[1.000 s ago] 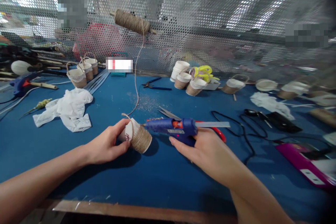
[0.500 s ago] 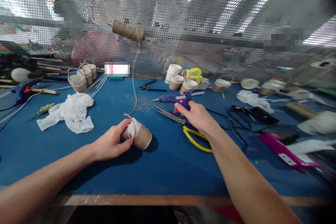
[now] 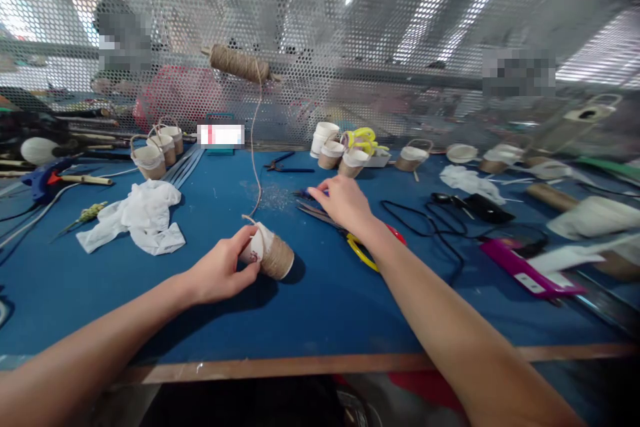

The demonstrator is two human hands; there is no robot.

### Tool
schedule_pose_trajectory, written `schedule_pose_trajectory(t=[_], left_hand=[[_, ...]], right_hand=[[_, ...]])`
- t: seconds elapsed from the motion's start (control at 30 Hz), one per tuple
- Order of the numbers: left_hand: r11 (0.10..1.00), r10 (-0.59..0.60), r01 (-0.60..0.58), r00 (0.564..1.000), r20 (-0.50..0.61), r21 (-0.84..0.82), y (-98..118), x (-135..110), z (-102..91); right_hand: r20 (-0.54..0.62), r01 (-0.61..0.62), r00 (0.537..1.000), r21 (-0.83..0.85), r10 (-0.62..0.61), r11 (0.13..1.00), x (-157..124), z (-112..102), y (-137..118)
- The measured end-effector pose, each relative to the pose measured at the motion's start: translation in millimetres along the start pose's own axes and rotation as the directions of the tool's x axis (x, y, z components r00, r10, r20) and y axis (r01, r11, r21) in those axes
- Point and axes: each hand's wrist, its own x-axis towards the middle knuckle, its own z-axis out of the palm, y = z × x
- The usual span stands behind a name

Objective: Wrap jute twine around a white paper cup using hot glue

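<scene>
My left hand [image 3: 225, 268] grips a small white cup wrapped in twine [image 3: 275, 255], which lies tipped on its side on the blue table. Twine runs from the cup up to a spool [image 3: 239, 63] against the mesh. My right hand [image 3: 345, 203] is closed over a blue glue gun [image 3: 319, 193]; only its front part shows past the fingers, and the rest is hidden. Under this hand and wrist lie scissors with yellow handles [image 3: 361, 253], partly covered. A red piece [image 3: 396, 234] shows beside the wrist.
Small pails [image 3: 150, 161] stand back left, more cups [image 3: 354, 161] at back centre. Pliers [image 3: 287, 163] lie near the mesh panel. A white cloth [image 3: 143, 213] and a second glue gun [image 3: 45, 179] are at left. Black cable [image 3: 425, 220] and a magenta power strip [image 3: 527, 273] lie right.
My right hand has shifted slightly left and up, now covering most of the glue gun that showed before. My left hand keeps its hold on the cup. The camera view has shifted a little.
</scene>
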Motion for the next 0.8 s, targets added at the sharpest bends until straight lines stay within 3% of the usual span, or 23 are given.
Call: schedule_pose_trajectory(t=[0.07,0.17,0.23,0.3,0.43,0.53,0.67,0.8], left_hand=[[0.999,0.021,-0.021,1.000,-0.002,0.031,-0.5,-1.1,0.8],[0.995,0.056,-0.055,0.998,-0.004,0.085,-0.1,-2.7,1.4],[0.992,0.060,-0.060,0.998,-0.001,0.108,0.9,-3.2,1.2],[0.992,0.052,-0.051,0.999,-0.002,0.116,1.7,-3.0,0.7],[0.999,0.019,-0.018,1.000,-0.006,0.028,1.2,-1.5,0.0],[0.984,-0.026,0.025,1.000,-0.002,-0.177,0.5,-0.2,0.6],[0.889,-0.077,0.078,0.997,0.019,-0.450,2.3,0.2,2.1],[0.857,-0.086,0.089,0.996,0.029,-0.508,5.1,-2.0,2.8]], right_hand=[[0.145,0.122,0.979,0.146,-0.143,0.982,-14.7,1.5,-21.5],[0.351,0.185,0.877,0.384,-0.329,0.904,-31.4,11.1,-48.5],[0.406,0.163,0.825,0.495,-0.393,0.853,-36.9,19.9,-59.1],[0.404,0.130,0.812,0.578,-0.420,0.806,-39.1,26.4,-63.1],[0.299,0.097,0.861,0.697,-0.411,0.710,-44.2,24.6,-56.4],[0.183,0.120,0.910,0.741,-0.371,0.661,-52.6,15.2,-46.4],[0.052,0.161,0.951,0.757,-0.304,0.634,-62.2,9.8,-36.4],[-0.018,0.147,0.977,0.779,-0.213,0.609,-63.2,15.1,-30.2]])
